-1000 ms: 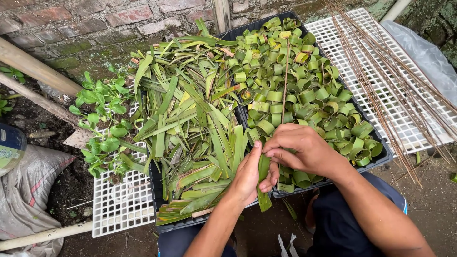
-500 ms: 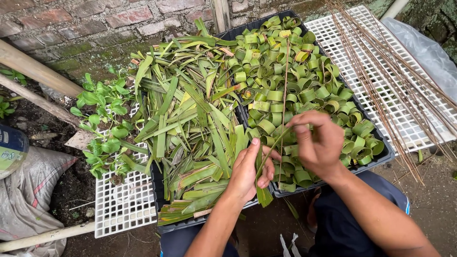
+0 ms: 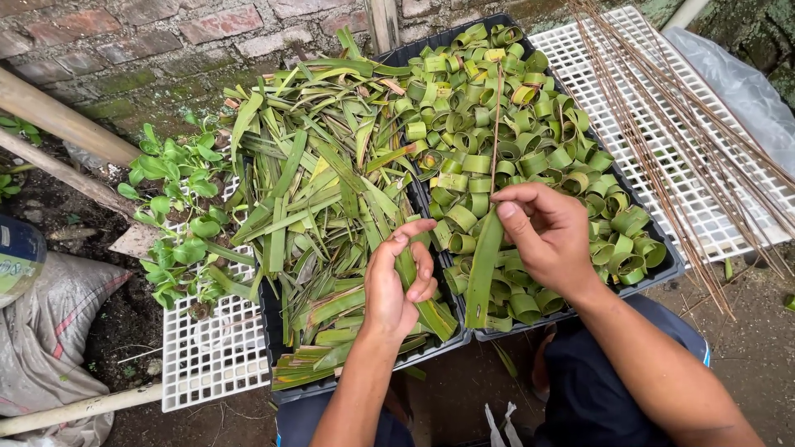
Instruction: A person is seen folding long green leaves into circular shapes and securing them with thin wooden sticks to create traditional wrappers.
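Observation:
My left hand (image 3: pixel 399 279) grips a long green leaf strip (image 3: pixel 414 277) above the heap of flat cut leaves (image 3: pixel 315 207) in the left black tray (image 3: pixel 269 331). My right hand (image 3: pixel 551 236) pinches a thin brown stick (image 3: pixel 496 124) that stands upright, with a second green leaf strip (image 3: pixel 483 269) hanging down from its fingers. Under that hand the right black tray (image 3: pixel 672 266) is full of several rolled leaf rings (image 3: pixel 513 108). The two hands are a little apart.
A bundle of thin brown sticks (image 3: pixel 662 124) lies on a white plastic grid (image 3: pixel 704 199) at right. Another white grid (image 3: pixel 207 364) lies lower left beside a small leafy plant (image 3: pixel 174 207). Bamboo poles (image 3: pixel 58 120), a brick wall (image 3: pixel 166 33) and a sack (image 3: pixel 41 348) sit at left.
My hands have come apart. The right hand has risen and turned, now holding the stick upright with a leaf strip hanging, while the left keeps its own leaf strip.

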